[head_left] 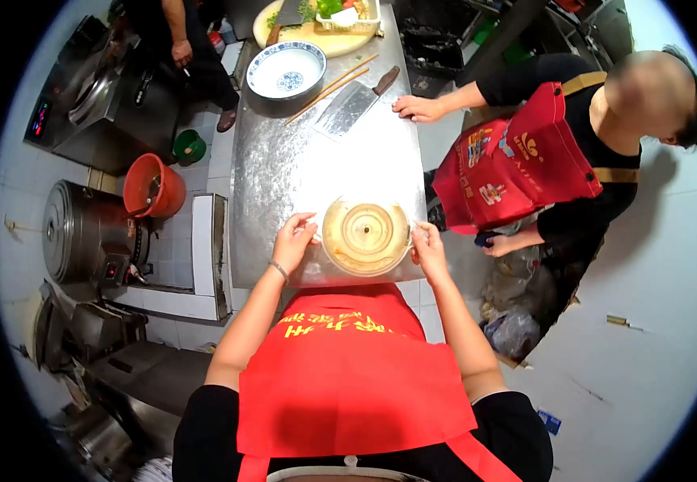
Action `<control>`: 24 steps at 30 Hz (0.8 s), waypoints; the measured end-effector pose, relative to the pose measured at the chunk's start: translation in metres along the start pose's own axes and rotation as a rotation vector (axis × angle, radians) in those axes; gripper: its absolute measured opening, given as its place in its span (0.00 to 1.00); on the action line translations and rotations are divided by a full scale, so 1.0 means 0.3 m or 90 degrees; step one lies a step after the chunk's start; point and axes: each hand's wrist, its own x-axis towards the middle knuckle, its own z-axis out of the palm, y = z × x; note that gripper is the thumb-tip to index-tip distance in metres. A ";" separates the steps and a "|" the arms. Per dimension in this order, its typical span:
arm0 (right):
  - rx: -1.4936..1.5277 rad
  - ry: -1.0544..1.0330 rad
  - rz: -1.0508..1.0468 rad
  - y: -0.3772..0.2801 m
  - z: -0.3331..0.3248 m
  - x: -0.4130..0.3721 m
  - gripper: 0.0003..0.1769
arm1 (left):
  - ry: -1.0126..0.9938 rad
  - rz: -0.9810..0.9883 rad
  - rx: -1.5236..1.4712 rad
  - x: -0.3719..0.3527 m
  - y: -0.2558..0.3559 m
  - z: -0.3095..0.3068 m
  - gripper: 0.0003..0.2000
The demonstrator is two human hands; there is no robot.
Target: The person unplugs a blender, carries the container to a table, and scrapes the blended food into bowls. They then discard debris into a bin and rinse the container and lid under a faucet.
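A round, tan-yellow lidded pot (366,233), with concentric rings and a dark spot at its centre, sits at the near end of the steel table (276,177). My left hand (292,243) grips the pot's left side, fingers curled at a small pale handle. On the opposite side my right hand (427,247) has thumb and fingers closed on the other handle. Farther up the table lie a cleaver (352,108) and a pair of wooden chopsticks (328,90). Beside them stands a white bowl (287,71) with a blue pattern.
A round cutting board (340,38) at the far end bears a basket of vegetables (354,14) and another knife (288,18). To the right, a person in a red apron (517,161) rests a hand on the table edge. An orange bucket (153,186) stands left; another person stands far left.
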 end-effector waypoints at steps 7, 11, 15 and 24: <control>-0.184 0.103 -0.091 0.038 0.025 -0.032 0.17 | 0.001 0.034 0.124 0.065 0.076 0.009 0.12; -0.172 0.119 -0.068 0.020 0.030 -0.045 0.17 | -0.004 0.062 0.156 0.059 0.081 0.001 0.12; -0.171 0.153 -0.145 -0.140 0.068 -0.127 0.17 | 0.014 0.094 0.153 0.019 0.209 0.014 0.12; -0.207 0.133 -0.086 0.001 0.060 -0.065 0.21 | 0.033 0.113 0.330 0.061 0.067 0.006 0.10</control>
